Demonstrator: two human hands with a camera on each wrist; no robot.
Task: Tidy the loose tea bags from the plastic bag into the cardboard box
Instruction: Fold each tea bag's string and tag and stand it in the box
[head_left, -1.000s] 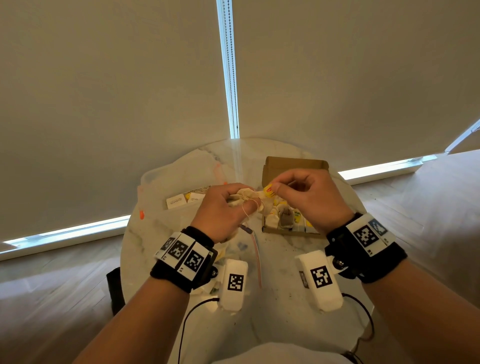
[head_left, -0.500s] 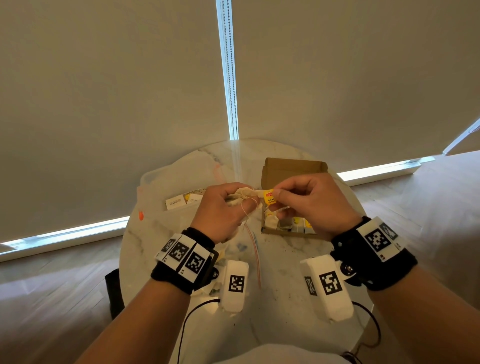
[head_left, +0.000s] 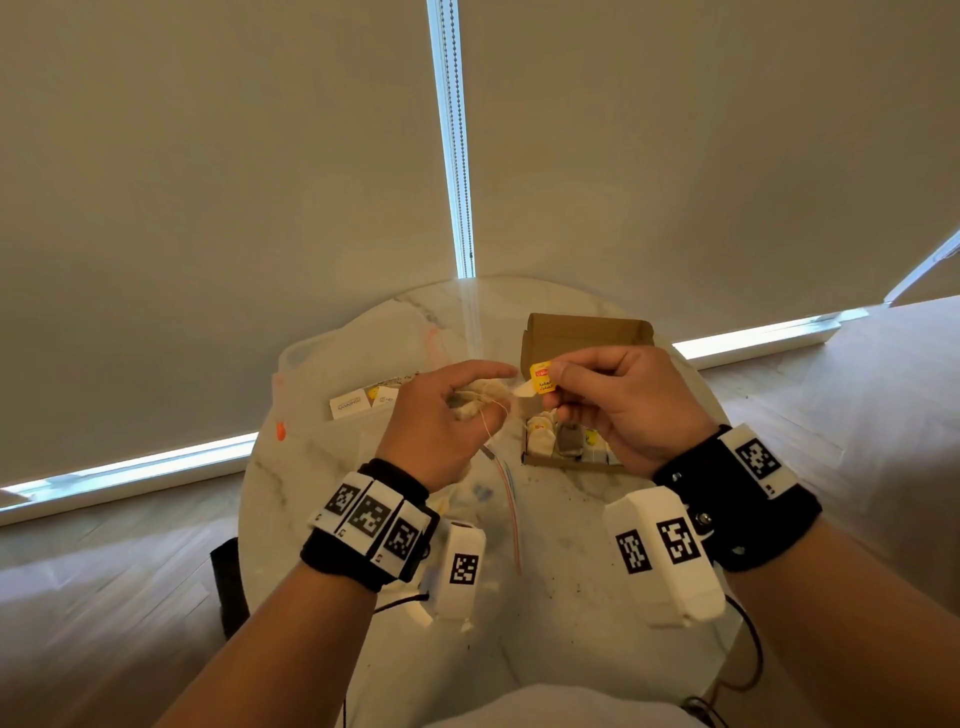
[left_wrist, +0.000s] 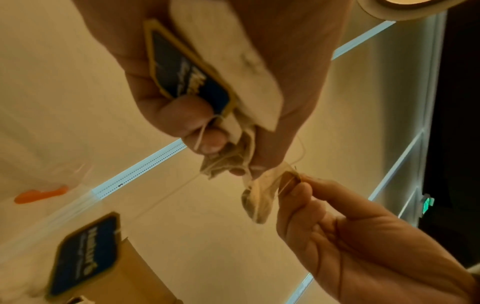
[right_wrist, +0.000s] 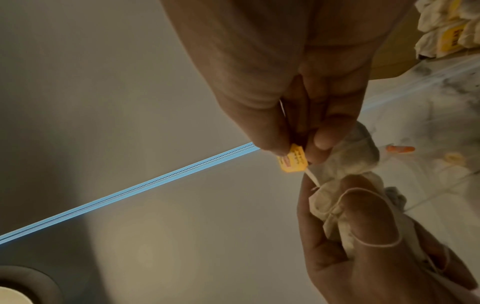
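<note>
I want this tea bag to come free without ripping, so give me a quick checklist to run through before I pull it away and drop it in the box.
1. Right hand grip on the yellow paper tag: ok, pinched.
2. Left hand holding the clump of beige tea bags: ok.
3. Thin white string free of fingers: not ok, looped over a left finger.
4. Strings untangled inside the clump: cannot tell.
5. Brown cardboard box open: ok, lid up.
6. Room in the box: cannot tell, right hand hides part.
</note>
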